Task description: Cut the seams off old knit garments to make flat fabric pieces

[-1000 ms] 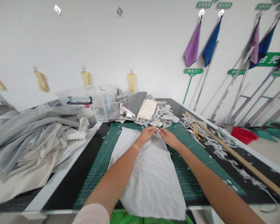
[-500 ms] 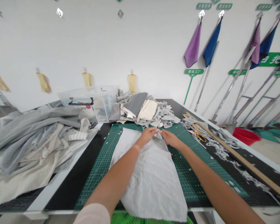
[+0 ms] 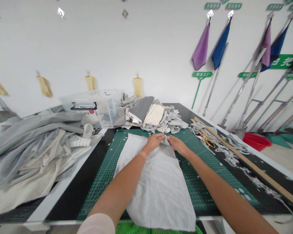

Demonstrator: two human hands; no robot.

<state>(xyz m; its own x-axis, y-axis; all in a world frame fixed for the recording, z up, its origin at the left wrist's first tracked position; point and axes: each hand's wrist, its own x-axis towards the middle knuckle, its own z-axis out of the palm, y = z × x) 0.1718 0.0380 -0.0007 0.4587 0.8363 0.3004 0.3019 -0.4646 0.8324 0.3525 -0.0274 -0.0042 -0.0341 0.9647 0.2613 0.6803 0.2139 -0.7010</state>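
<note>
A light grey piece of cloth (image 3: 158, 191) lies lengthwise over a green cutting mat (image 3: 205, 185), its near end hanging past the table's front edge. At its far right corner, my left hand (image 3: 156, 140) pinches the cloth's edge. Close beside it, my right hand (image 3: 176, 143) grips the same corner between thumb and fingers. The fabric is slightly raised and folded where the two hands meet. My fingertips partly hide the corner itself.
Grey and cream cloths (image 3: 44, 143) are heaped at left. Behind the mat are a cloth pile (image 3: 148, 113) and a clear plastic box (image 3: 88, 107). Scissors (image 3: 208, 141), fabric scraps (image 3: 230, 157) and a long wooden strip (image 3: 254, 169) lie at right. A red basin (image 3: 256, 141) stands beyond.
Both hands keep hold of the cloth's far corner and have barely moved. The whole view has shifted slightly.
</note>
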